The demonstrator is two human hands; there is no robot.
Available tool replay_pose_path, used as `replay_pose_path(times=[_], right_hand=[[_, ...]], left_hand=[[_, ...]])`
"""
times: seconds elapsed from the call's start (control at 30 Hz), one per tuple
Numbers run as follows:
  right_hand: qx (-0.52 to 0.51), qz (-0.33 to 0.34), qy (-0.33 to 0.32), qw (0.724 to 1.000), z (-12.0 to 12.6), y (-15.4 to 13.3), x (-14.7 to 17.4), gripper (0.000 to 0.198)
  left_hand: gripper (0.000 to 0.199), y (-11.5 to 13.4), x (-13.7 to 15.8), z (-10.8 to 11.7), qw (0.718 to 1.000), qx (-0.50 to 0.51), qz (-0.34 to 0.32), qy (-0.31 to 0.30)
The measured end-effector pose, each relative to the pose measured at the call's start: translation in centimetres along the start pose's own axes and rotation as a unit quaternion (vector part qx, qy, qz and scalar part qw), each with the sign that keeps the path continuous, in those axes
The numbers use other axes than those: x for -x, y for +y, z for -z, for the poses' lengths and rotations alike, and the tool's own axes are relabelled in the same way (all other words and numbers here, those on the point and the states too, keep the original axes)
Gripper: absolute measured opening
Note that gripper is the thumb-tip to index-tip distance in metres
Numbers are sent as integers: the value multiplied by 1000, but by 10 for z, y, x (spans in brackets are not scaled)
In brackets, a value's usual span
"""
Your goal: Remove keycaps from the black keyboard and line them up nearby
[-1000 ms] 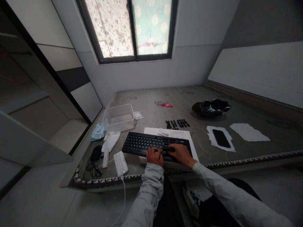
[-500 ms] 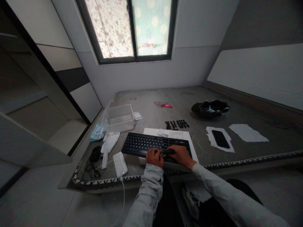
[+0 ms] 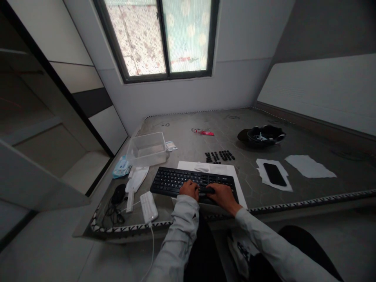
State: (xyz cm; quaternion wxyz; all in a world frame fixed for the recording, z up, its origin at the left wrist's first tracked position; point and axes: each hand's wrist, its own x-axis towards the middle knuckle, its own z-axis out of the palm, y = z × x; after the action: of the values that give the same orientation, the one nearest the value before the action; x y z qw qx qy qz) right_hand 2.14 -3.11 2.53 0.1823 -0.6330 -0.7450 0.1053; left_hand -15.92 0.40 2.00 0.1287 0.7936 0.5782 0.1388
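Note:
A black keyboard (image 3: 168, 181) lies slightly askew over a white box (image 3: 237, 176) at the bed's front edge. Over its front right part, my right hand (image 3: 223, 196) is closed around a dark, stick-like tool (image 3: 206, 190) that points left. The tool's kind cannot be made out. My left hand (image 3: 189, 189) rests on the keyboard's front middle with fingers curled, close to the tool's tip. Whatever its fingertips pinch is hidden. Loose black keycaps (image 3: 226, 155) stand in rows behind the box.
At left are a clear plastic bin (image 3: 147, 150), a black mouse (image 3: 118, 192) with its cable and a white power bank (image 3: 149, 207) with a cord. A cap (image 3: 261, 136) sits at the back right, a phone (image 3: 274, 174) on paper nearer. Red-handled tool (image 3: 205, 132) lies farther back.
My left hand has shifted a little left, and its fingers have drawn in near the tool's tip. The right hand still grips the tool, nearly in place. The view has tilted slightly.

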Motion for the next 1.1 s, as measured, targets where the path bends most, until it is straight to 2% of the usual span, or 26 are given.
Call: replay_pose_path(times=[0.23, 0.57, 0.8, 1.1], right_hand=[[7, -12, 20, 1000, -1, -8, 7, 19], [34, -75, 27, 996, -1, -23, 13, 16], [46, -89, 29, 995, -2, -29, 14, 16], [-6, -39, 19, 999, 1, -14, 23, 31]], left_hand=[[30, 11, 3, 5, 998, -50, -5, -31], [15, 18, 5, 13, 997, -61, 19, -52], [17, 21, 6, 11, 996, -52, 45, -52], [15, 19, 11, 14, 997, -44, 48, -52]])
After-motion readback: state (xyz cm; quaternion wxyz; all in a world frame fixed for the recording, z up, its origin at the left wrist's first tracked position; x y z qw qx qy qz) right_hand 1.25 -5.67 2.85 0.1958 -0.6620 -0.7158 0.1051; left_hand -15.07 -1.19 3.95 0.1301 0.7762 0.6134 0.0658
